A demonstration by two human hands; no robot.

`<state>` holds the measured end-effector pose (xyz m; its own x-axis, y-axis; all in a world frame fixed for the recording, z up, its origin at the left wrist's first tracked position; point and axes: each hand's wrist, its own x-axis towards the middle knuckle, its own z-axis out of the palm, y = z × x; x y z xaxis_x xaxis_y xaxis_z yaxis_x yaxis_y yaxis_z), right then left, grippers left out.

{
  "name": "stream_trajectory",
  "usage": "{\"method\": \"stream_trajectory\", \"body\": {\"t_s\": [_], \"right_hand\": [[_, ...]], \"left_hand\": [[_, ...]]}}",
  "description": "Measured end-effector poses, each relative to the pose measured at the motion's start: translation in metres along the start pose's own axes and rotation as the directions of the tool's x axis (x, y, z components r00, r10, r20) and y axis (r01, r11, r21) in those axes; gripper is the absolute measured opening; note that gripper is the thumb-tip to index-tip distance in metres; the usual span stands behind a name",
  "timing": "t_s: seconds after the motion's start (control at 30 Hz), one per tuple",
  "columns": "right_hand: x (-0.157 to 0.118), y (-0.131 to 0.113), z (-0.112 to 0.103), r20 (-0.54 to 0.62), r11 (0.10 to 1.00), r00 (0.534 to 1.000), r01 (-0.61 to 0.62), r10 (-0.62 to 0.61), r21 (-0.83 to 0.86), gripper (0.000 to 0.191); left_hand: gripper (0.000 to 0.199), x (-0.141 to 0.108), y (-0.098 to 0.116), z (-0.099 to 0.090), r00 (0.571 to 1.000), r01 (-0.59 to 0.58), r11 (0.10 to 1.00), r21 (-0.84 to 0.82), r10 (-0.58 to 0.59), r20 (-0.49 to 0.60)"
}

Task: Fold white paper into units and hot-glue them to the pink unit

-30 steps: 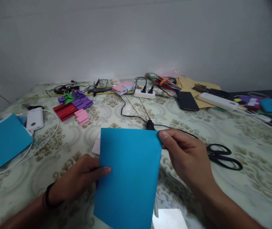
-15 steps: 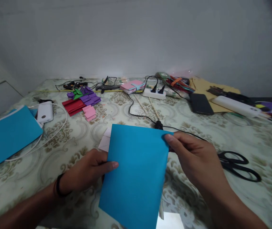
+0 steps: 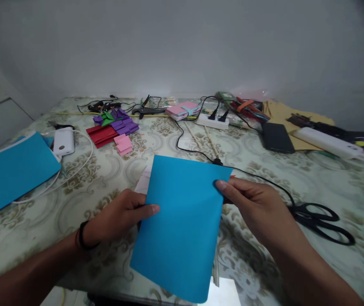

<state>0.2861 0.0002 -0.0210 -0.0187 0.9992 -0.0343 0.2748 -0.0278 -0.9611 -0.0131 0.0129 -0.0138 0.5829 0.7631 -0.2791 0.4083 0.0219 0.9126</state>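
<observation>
A sheet of blue paper is held up in front of me, tilted slightly. My left hand pinches its left edge, thumb on the near face and fingers hidden behind. Near the top right corner, my right hand grips the sheet the same way, thumb in front. Partly covered by the sheet, a pale piece of paper lies on the table. Black-handled scissors rest just right of my right hand, their blades hidden behind it.
More blue paper lies at left beside a white power bank with a looped cable. Folded red paper, purple paper and pink paper sit farther back. Behind are a power strip and a black phone.
The view has shifted a little, showing more of the table's front edge. Both hands still hold the blue paper, whose lower edge now shows whole; the right thumb sits slightly farther in.
</observation>
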Motion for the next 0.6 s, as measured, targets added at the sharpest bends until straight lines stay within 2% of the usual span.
{"method": "stream_trajectory", "body": {"t_s": [0.2,0.33,0.43,0.6], "right_hand": [[0.0019,-0.0031,0.002,0.128,0.996,0.991,-0.057,0.048,0.067,0.04],[0.0013,-0.0017,0.0015,0.091,0.999,0.995,-0.034,0.035,-0.009,0.044],[0.0012,0.0027,0.0004,0.075,0.999,0.996,-0.046,0.047,-0.022,0.043],[0.0021,0.0032,0.0003,0.151,0.997,0.986,-0.074,0.067,0.035,0.044]], "left_hand": [[0.051,-0.0011,-0.0012,-0.0008,1.0,0.004,1.0,-0.012,-0.005,-0.028],[0.05,0.0017,-0.0028,-0.0001,1.0,-0.011,0.999,-0.053,0.012,0.021],[0.052,0.0031,-0.0029,0.0004,1.0,-0.01,0.998,-0.062,0.01,0.007],[0.051,0.0024,-0.001,-0.0013,0.999,-0.001,0.99,-0.14,-0.003,-0.032]]}}
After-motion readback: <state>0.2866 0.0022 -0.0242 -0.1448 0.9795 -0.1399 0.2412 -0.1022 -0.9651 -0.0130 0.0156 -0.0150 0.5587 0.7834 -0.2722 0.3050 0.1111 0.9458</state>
